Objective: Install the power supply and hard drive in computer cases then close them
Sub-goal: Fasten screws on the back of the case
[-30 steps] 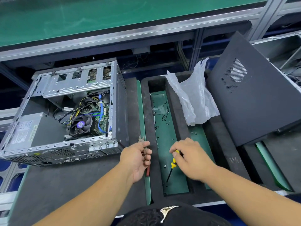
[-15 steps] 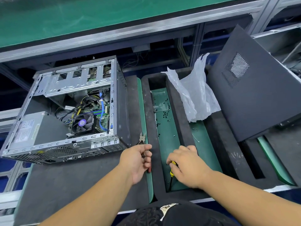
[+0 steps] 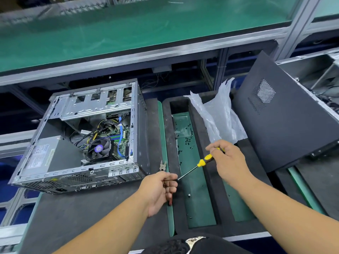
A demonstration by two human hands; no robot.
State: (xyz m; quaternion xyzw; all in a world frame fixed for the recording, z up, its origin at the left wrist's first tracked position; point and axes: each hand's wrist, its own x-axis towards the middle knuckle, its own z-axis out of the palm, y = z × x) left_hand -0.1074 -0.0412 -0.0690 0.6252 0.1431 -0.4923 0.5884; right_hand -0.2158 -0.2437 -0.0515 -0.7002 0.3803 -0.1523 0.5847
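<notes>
An open computer case (image 3: 80, 136) lies on its side at the left, with the grey power supply (image 3: 44, 154), a fan and cables showing inside. My right hand (image 3: 229, 160) grips a yellow and black screwdriver (image 3: 203, 161) above the foam tray; its tip points at my left hand. My left hand (image 3: 159, 189) is curled round small pliers (image 3: 162, 165), whose jaws stick out above it. The black side panel (image 3: 282, 114) leans at the right.
A black foam tray (image 3: 185, 110) with green-floored slots holds several small black screws (image 3: 187, 142). A crumpled clear plastic bag (image 3: 218, 114) lies between tray and panel. A green conveyor shelf (image 3: 146, 24) with a metal frame runs across the back.
My right hand has lifted the screwdriver out of the tray slot and swung its tip toward my left hand. The left hand stayed put with the pliers.
</notes>
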